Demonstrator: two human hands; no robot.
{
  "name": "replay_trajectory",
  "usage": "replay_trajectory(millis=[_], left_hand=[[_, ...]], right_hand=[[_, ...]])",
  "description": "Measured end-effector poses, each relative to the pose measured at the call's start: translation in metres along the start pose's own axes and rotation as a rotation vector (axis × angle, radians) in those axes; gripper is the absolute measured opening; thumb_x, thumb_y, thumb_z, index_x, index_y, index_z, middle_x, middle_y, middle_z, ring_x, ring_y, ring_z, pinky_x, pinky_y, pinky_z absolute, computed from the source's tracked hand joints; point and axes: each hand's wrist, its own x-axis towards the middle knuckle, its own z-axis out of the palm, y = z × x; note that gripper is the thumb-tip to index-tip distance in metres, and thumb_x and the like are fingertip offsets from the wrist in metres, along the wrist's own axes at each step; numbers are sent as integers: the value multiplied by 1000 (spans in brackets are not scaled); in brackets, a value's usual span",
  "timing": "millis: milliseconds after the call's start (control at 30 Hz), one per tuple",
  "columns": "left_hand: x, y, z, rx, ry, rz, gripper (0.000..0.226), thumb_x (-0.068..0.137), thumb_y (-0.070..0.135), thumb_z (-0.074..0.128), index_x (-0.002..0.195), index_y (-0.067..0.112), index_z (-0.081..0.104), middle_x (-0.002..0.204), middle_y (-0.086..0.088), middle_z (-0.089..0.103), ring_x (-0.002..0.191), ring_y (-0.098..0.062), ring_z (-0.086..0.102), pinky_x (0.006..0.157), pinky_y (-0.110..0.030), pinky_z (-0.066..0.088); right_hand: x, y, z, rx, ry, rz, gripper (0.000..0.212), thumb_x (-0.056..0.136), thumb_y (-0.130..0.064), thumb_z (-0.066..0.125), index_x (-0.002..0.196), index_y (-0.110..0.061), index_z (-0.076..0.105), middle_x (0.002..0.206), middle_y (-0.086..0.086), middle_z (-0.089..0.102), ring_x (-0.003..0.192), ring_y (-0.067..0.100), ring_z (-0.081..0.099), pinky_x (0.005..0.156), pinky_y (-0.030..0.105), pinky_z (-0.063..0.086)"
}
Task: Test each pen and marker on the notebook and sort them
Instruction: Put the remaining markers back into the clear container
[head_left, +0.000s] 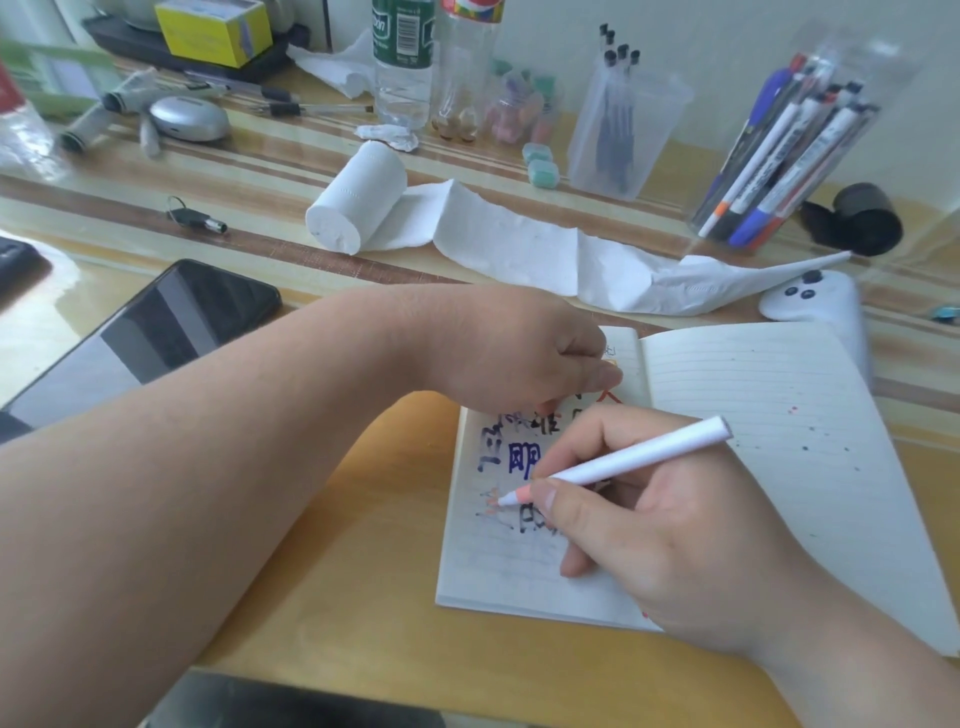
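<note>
An open lined notebook (769, 441) lies on the desk, its left page covered with black, blue and orange scribbles. My right hand (670, 525) grips a white marker (639, 457) in a writing hold, with its pale orange tip touching the left page beside faint orange marks. My left hand (519, 348) is curled into a fist and rests on the notebook's top left corner; something small and orange peeks out at its fingers, too hidden to name. A clear jar (784, 150) at the back right holds several pens and markers. A clear cup (621, 130) holds several black pens.
A toilet paper roll (358, 197) trails a strip across the desk behind the notebook. A black phone (150, 332) lies left, a white device (815, 306) right, a black tape roll (867, 218) by the jar. Bottles, erasers and a key stand farther back.
</note>
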Motion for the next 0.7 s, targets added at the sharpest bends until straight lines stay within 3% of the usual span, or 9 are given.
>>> replay_trajectory(millis=[133,300,400,533,700], left_hand=[[0,-1,0,-15,20,-1,39,104,48,46,74,23,53,78,11,71,76,-2,60,77,-28,48],[0,-4,1,-12,32,6,39,103,49,46,77,21,56,78,10,72,79,-7,62,84,-35,52],[0,-3,1,-10,34,5,39,103,49,46,76,22,55,78,10,72,79,-7,63,85,-37,52],[0,-3,0,-6,43,1,39,103,48,46,74,23,53,78,10,71,77,-6,62,79,-32,50],[1,-4,2,-6,36,1,37,102,48,46,73,25,51,74,10,67,73,-5,59,71,-30,45]], right_hand=[[0,1,0,-33,-16,-9,9,76,-23,71,72,-15,68,61,14,65,51,31,63,48,45,51],[0,0,2,1,-95,-24,7,78,-26,75,75,-20,72,71,29,64,57,44,54,48,57,42],[1,-1,3,-14,-92,-33,10,78,-26,75,73,-18,71,65,24,62,53,38,51,46,50,42],[3,1,0,-52,-64,-34,18,81,-11,79,69,-12,66,50,5,54,46,13,43,43,26,31],[6,3,-1,-93,-6,14,18,78,-1,71,65,-7,60,44,-6,45,41,10,38,41,21,30]])
